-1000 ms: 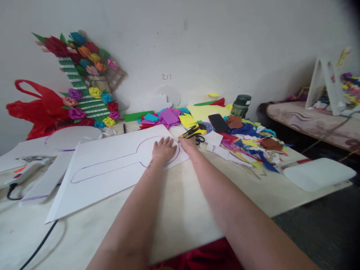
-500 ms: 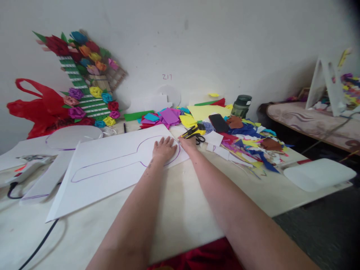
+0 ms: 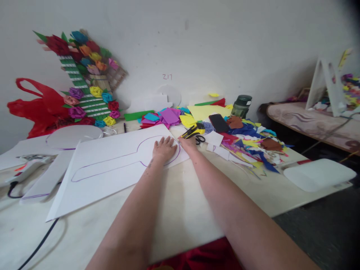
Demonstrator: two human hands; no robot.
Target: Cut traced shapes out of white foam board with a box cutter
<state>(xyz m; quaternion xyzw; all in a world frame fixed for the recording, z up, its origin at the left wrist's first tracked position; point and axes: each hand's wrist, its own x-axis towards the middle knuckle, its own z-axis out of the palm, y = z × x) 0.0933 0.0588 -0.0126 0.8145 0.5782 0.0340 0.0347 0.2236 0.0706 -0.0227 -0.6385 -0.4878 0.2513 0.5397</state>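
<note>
My left hand (image 3: 165,149) lies flat with fingers stretched out on a white board (image 3: 107,150), inside the round end of an outline drawn in purple. At the board's right corner, my right hand (image 3: 189,144) is closed around a yellow-and-black utility knife (image 3: 190,131). Its tip is down by the edge of the circle, too small to make out clearly. Black-handled scissors (image 3: 200,139) lie just to the right of that hand, partly hidden.
Colored paper scraps (image 3: 253,138), a phone (image 3: 218,122) and a green jar (image 3: 242,106) are at the back right. Leftward lie a glue gun (image 3: 28,170) with its cord and white cut-outs (image 3: 74,137). A white plastic piece (image 3: 319,174) sits near the right edge.
</note>
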